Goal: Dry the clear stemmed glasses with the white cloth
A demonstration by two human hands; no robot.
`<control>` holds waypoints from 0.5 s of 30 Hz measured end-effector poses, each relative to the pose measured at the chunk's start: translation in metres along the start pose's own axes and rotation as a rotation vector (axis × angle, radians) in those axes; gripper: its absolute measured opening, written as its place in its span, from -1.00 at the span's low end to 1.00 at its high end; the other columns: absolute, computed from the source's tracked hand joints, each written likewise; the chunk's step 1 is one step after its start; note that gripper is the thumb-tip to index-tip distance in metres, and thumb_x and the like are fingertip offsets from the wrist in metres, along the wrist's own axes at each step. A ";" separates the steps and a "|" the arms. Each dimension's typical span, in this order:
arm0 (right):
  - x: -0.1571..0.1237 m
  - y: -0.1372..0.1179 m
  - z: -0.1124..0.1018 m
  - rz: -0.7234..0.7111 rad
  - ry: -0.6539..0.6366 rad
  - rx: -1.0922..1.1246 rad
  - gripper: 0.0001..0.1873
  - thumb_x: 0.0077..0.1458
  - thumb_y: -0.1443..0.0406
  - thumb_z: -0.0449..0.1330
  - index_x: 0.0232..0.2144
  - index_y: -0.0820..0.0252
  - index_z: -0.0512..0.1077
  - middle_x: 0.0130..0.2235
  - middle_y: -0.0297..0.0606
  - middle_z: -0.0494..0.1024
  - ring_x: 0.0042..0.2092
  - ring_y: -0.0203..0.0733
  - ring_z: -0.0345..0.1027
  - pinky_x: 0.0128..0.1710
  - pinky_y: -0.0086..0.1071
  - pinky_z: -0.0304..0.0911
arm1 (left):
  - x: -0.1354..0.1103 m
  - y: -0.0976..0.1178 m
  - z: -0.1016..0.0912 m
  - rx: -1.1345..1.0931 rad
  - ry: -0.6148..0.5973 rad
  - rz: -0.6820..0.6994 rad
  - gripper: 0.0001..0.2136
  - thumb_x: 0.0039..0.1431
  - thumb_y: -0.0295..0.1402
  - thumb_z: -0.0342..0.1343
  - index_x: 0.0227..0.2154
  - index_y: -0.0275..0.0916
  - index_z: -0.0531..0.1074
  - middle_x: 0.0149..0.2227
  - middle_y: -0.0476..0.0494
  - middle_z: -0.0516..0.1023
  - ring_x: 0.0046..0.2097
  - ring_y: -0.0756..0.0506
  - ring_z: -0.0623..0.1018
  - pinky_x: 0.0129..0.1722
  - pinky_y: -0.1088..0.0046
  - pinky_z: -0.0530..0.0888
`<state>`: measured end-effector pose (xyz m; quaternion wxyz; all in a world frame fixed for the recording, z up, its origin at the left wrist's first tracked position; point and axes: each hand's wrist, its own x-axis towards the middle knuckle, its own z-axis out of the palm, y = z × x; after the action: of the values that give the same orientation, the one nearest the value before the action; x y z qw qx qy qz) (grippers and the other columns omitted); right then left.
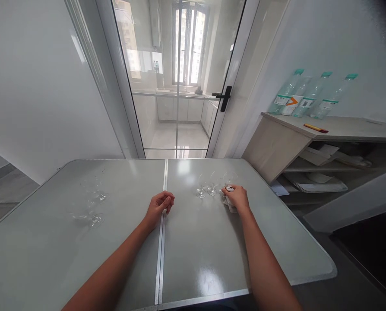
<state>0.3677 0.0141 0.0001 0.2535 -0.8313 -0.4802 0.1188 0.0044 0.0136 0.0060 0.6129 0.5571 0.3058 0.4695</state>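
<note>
On the right half of the table, my right hand [238,196] is closed on a crumpled white cloth [231,206], part of which hangs below the fingers. It is right beside a row of clear stemmed glasses, including a left one [200,192] and a middle one [211,190]; those nearest the hand are partly hidden by it. My left hand [160,205] is near the table's metal seam with its fingers loosely curled and nothing visible in them. Farther left, two clear stemmed glasses, an upper one [99,196] and a lower one [95,220], appear to lie on their sides.
The pale table [199,250] has a metal seam and edging. Beyond it stands a glass door [176,125] with a black handle [225,98]. At right, a wooden shelf unit [277,142] bears several plastic bottles [329,101] and a yellow-red packet [315,128].
</note>
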 end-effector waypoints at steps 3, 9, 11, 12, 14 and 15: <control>-0.004 0.003 -0.009 0.039 -0.060 -0.071 -0.69 -0.06 0.15 0.30 -0.36 0.28 0.63 -0.34 0.07 0.66 -0.24 0.09 0.54 -0.35 -0.31 0.28 | 0.000 -0.001 0.001 0.000 -0.007 -0.002 -0.70 0.23 -0.09 0.21 -0.28 -0.26 0.49 -0.43 0.01 0.38 -0.50 0.08 0.32 -0.52 0.53 0.28; -0.025 -0.018 -0.006 -0.207 -0.436 -0.015 -0.93 -0.19 0.32 0.33 -0.56 0.24 0.57 -0.54 -0.23 0.56 -0.41 -0.10 0.47 -0.44 -0.41 0.22 | 0.000 -0.001 0.001 0.016 -0.015 -0.012 -0.70 0.24 -0.09 0.20 -0.27 -0.27 0.49 -0.45 0.02 0.35 -0.51 0.08 0.31 -0.53 0.53 0.28; -0.034 -0.033 0.003 -0.328 -0.552 0.048 -0.91 -0.11 0.30 0.31 -0.51 0.21 0.60 -0.49 -0.30 0.58 -0.36 -0.13 0.48 -0.38 -0.43 0.26 | 0.000 -0.002 0.000 0.017 -0.016 -0.012 -0.71 0.25 -0.10 0.19 -0.27 -0.27 0.49 -0.45 0.02 0.35 -0.50 0.08 0.31 -0.53 0.54 0.28; -0.038 -0.040 0.007 -0.377 -0.583 0.076 -0.88 -0.06 0.29 0.27 -0.45 0.19 0.61 -0.44 -0.32 0.60 -0.32 -0.14 0.48 -0.33 -0.43 0.28 | 0.000 -0.002 -0.001 0.017 -0.018 -0.011 -0.71 0.26 -0.10 0.19 -0.26 -0.27 0.49 -0.44 0.02 0.35 -0.50 0.08 0.31 -0.53 0.54 0.28; -0.045 -0.050 0.015 -0.460 -0.596 0.117 -0.81 -0.01 0.30 0.25 -0.31 0.14 0.63 -0.34 -0.32 0.62 -0.25 -0.15 0.48 -0.26 -0.41 0.30 | 0.000 -0.003 -0.001 0.018 -0.023 -0.009 -0.72 0.27 -0.11 0.18 -0.26 -0.27 0.49 -0.44 0.02 0.35 -0.50 0.08 0.31 -0.53 0.54 0.28; -0.048 -0.053 0.018 -0.493 -0.576 0.132 -0.76 0.01 0.30 0.24 -0.23 0.11 0.63 -0.29 -0.30 0.63 -0.23 -0.13 0.48 -0.23 -0.39 0.30 | 0.000 -0.003 -0.002 0.021 -0.027 -0.009 -0.72 0.27 -0.11 0.18 -0.26 -0.27 0.49 -0.44 0.02 0.35 -0.50 0.07 0.31 -0.53 0.54 0.28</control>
<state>0.2964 0.0004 0.0112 0.1820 -0.6052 -0.7087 0.3136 0.0037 0.0148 0.0023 0.6132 0.5686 0.3048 0.4559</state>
